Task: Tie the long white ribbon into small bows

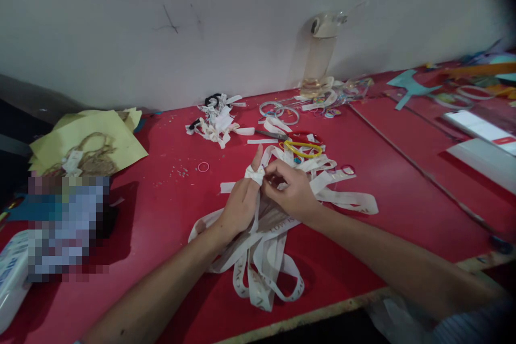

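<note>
Smooth satin-like white ribbon [262,247], matt red painted table [169,209], clear glossy plastic bottle [320,54], matt yellow paper [92,137] far left

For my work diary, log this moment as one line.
left hand: white ribbon wrapped round raised finger | right hand: fingers pinching that ribbon | under hands: loose white ribbon strips | surface: red table

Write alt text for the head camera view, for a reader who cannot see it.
Two bare hands work white ribbon over a red table: the left hand has ribbon wound round a finger, and the right hand pinches it there. Scissors, finished white bows and a clear bottle lie behind, by the wall.
</note>
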The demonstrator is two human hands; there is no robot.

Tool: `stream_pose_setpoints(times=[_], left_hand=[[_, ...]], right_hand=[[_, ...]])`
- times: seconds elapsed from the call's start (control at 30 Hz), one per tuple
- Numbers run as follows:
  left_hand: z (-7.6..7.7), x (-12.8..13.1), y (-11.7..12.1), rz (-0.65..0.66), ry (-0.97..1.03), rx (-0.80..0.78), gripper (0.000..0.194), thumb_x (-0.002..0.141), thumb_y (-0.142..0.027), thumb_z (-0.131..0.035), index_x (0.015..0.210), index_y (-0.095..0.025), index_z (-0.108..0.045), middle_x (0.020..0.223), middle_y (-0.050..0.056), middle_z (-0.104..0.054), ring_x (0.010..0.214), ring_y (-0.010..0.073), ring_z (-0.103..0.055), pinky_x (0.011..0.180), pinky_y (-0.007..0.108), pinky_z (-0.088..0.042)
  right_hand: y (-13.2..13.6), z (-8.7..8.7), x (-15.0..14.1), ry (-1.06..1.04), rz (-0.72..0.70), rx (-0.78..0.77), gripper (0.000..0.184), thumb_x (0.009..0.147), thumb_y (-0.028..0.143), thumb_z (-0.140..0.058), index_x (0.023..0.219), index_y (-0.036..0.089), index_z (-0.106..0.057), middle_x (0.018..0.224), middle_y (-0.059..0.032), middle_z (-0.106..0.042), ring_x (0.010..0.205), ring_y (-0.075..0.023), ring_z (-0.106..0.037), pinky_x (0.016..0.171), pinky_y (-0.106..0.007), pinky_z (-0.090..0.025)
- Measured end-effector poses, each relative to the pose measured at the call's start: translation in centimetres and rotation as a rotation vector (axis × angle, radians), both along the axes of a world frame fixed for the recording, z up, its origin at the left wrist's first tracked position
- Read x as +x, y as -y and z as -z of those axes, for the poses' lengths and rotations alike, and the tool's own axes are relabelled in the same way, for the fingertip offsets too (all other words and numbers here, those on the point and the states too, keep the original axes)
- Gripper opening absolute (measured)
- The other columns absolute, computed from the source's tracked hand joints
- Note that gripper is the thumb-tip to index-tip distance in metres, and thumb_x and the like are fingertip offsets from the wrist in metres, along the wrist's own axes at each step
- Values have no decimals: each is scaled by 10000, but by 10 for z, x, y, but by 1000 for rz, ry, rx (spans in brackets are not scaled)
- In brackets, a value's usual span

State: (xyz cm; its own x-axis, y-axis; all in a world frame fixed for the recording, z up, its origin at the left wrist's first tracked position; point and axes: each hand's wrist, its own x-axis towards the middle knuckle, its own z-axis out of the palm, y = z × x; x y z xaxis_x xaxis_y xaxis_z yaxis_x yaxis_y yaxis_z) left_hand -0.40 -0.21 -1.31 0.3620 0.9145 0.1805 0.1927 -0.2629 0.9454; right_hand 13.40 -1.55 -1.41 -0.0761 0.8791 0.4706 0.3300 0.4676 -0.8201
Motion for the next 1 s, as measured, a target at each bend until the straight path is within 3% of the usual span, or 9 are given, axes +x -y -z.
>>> stream_pose_setpoints(times=[0.17, 0.27, 0.37, 0.47, 0.57, 0.63, 0.83, 1.0], left_hand=[[7, -3, 0, -12, -166, 27, 451, 951, -444, -286, 970, -157, -634, 852, 53, -657, 784, 177, -548, 775, 307, -428], [6, -2, 0, 25, -160, 16, 447, 952, -457, -281, 952, -161, -615, 824, 53, -645, 751, 176, -557, 727, 303, -434], [1, 0, 0, 62, -98, 42, 381, 959, -405, -316, 1103, -179, -587, 985, 74, -658, 901, 187, -591, 834, 321, -439], [-2, 1, -1, 1, -40, 145, 317, 946, -337, -396, 1166, -202, -580, 1175, 82, -608, 1124, 196, -531, 990, 350, -375], [-5, -1, -4, -126, 70, 193, 231, 911, -306, -484, 1094, -213, -590, 1154, 76, -589, 1092, 189, -534, 968, 337, -394], [-6, -3, -5, -184, 173, 141, 217, 888, -309, -526, 1079, -213, -568, 1128, 75, -579, 1047, 181, -541, 920, 306, -416], [-4, -4, -8, -19, 354, -105, 126, 834, -319, -603, 887, -206, -585, 868, 5, -569, 771, 124, -515, 694, 221, -416], [2, -4, -12, 39, 474, -170, 141, 799, -280, -644, 723, -181, -580, 901, 20, -526, 819, 131, -516, 742, 241, -422]], right_hand=[[0, 2, -1, -114, 12, -49, 114, 771, 138, -596, 757, 206, -505, 685, 43, -531, 590, -91, -513, 561, -204, -429], [-2, 3, -1, -173, 104, -54, 124, 774, 162, -614, 737, 204, -503, 665, 47, -508, 584, -91, -495, 549, -209, -405], [-8, 3, 3, -236, 206, -62, 125, 791, 193, -607, 736, 203, -496, 650, 47, -495, 574, -93, -469, 546, -220, -385], [-15, 3, 7, -302, 234, -99, 124, 794, 209, -601, 738, 202, -490, 632, 49, -496, 544, -90, -447, 517, -221, -369], [-18, 3, 10, -352, 151, -123, 138, 771, 216, -619, 732, 204, -487, 636, 47, -508, 538, -91, -464, 504, -220, -375], [-18, 4, 10, -367, 47, -143, 149, 756, 223, -636, 730, 205, -491, 648, 43, -512, 553, -95, -482, 515, -222, -392], [-15, 7, 8, -489, -119, -294, 200, 739, 304, -684, 750, 211, -508, 693, 31, -516, 593, -103, -496, 545, -225, -435], [-18, 8, 9, -671, -200, -434, 165, 746, 295, -695, 807, 209, -568, 750, 30, -545, 629, -101, -530, 588, -219, -460]])
